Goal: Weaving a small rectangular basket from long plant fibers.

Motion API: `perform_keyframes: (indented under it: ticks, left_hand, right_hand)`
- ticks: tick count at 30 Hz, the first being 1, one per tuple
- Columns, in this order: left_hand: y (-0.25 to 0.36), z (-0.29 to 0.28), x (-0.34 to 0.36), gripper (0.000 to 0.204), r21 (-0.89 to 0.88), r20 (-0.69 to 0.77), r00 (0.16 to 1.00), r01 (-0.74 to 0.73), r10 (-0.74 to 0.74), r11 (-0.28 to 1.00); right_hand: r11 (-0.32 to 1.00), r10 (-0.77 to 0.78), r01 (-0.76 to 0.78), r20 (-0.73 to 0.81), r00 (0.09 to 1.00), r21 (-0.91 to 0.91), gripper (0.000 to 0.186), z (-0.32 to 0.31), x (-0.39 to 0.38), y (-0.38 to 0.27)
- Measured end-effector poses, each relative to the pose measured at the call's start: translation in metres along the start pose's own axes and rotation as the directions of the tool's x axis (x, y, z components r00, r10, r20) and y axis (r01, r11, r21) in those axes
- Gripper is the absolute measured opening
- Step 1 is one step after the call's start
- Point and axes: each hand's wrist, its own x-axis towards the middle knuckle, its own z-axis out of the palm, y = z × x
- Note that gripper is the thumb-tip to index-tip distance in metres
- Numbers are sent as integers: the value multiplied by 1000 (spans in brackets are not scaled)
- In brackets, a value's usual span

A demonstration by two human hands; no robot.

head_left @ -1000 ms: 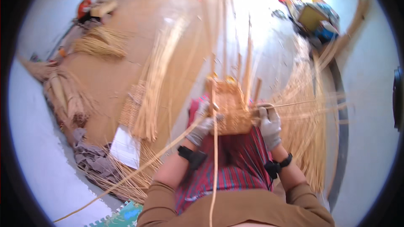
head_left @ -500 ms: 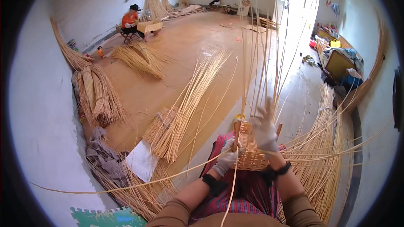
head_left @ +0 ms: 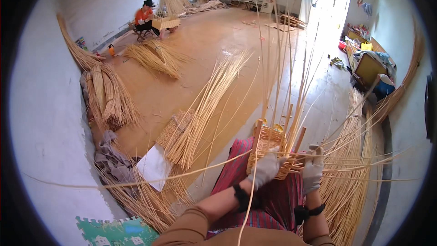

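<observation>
1. Your left hand [head_left: 266, 168], in a grey glove, rests closed against the near wall of the half-woven wicker basket [head_left: 269, 148] on your lap.
2. Your right hand [head_left: 312, 169], gloved too, grips weaving strands [head_left: 364, 164] at the basket's right side.
3. Upright stakes [head_left: 282, 64] rise from the basket rim.
4. A bundle of cut willow rods [head_left: 205, 109] lies on the floor to your left.
5. Another person [head_left: 144, 17], seated, works near the far wall.
</observation>
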Motion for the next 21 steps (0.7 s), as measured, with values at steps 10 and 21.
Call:
perform_keyframes:
  ticks: [10, 21]
  left_hand:
    - [-19, -57, 24, 26, 275, -50, 954, -271, 295, 923]
    - [64, -83, 9, 77, -66, -200, 962, -205, 188, 977]
  right_hand:
    - [953, -223, 234, -81, 972, 193, 48, 53, 106, -66]
    - [998, 41, -30, -205, 978, 54, 34, -45, 78, 9]
